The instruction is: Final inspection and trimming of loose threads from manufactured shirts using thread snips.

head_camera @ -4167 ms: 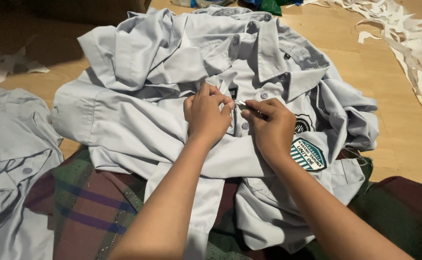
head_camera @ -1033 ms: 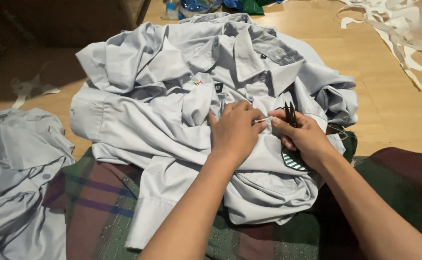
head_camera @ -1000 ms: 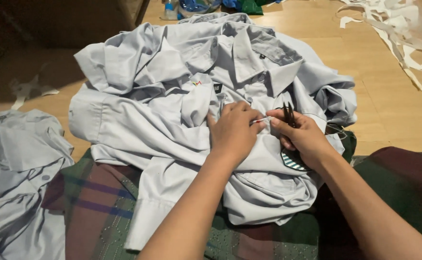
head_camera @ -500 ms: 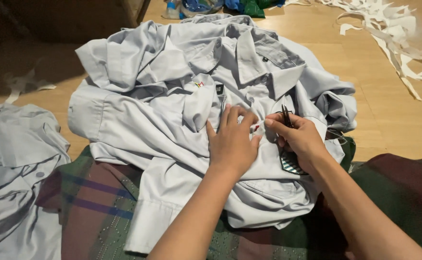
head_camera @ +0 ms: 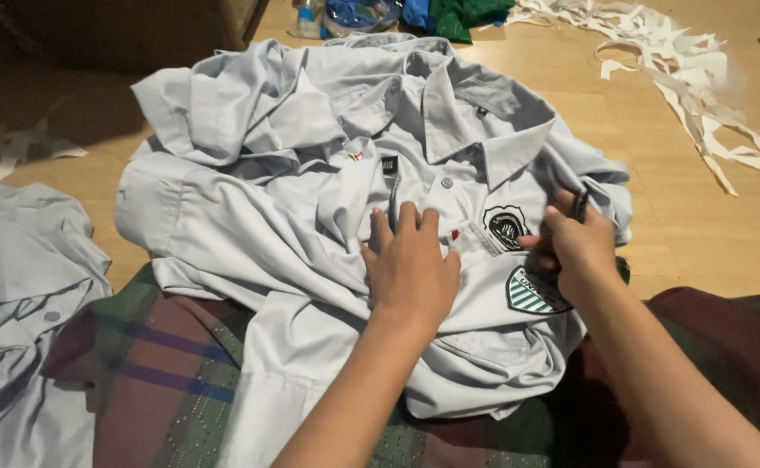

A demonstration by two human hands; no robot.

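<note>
Right hand [head_camera: 575, 247] — dark tool [head_camera: 580, 204] mostly hidden, unidentifiable

Bare wooden floor [head_camera: 657, 225] lay open at three o'clock of the right hand [head_camera: 575, 247]. White fabric strips [head_camera: 701, 95] crowded one o'clock; another grey shirt [head_camera: 16, 286] blocked nine o'clock.

The shirt pile [head_camera: 310, 199] lies under the left hand [head_camera: 410, 269] – right hand [head_camera: 575, 247] just beside; another shirt [head_camera: 16, 286] far left, fabric strips [head_camera: 683, 78] beyond (upper right).
</note>
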